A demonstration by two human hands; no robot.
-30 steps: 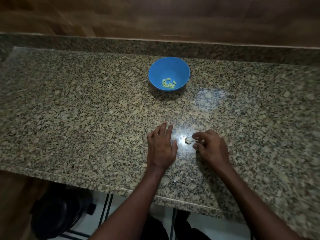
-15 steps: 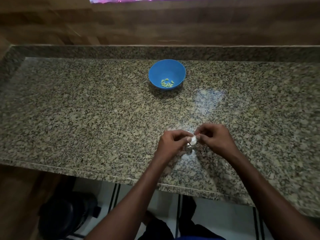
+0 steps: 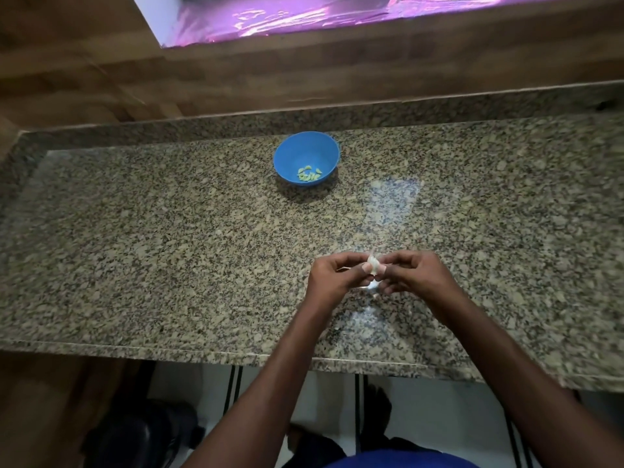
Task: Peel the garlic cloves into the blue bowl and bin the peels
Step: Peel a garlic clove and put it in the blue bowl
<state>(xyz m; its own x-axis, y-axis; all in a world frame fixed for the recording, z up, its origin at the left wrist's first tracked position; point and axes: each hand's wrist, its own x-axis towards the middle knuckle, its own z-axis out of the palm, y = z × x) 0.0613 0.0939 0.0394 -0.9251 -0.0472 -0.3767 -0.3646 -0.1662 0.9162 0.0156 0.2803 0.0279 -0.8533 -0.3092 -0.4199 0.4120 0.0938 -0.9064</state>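
Head view shows the left hand (image 3: 332,278) and right hand (image 3: 413,275) brought together just above the granite counter (image 3: 169,258), fingers of both curled and pinching one garlic clove (image 3: 373,265) between them. The clove is small, pale and whitish, mostly covered by the fingertips, so whether its skin is on is unclear. Its long axis and pointing direction cannot be told. Well beyond the hands, toward the wooden wall (image 3: 236,82), stands the blue bowl (image 3: 320,150), upright, with several yellowish peeled cloves (image 3: 309,173) lying on its bottom.
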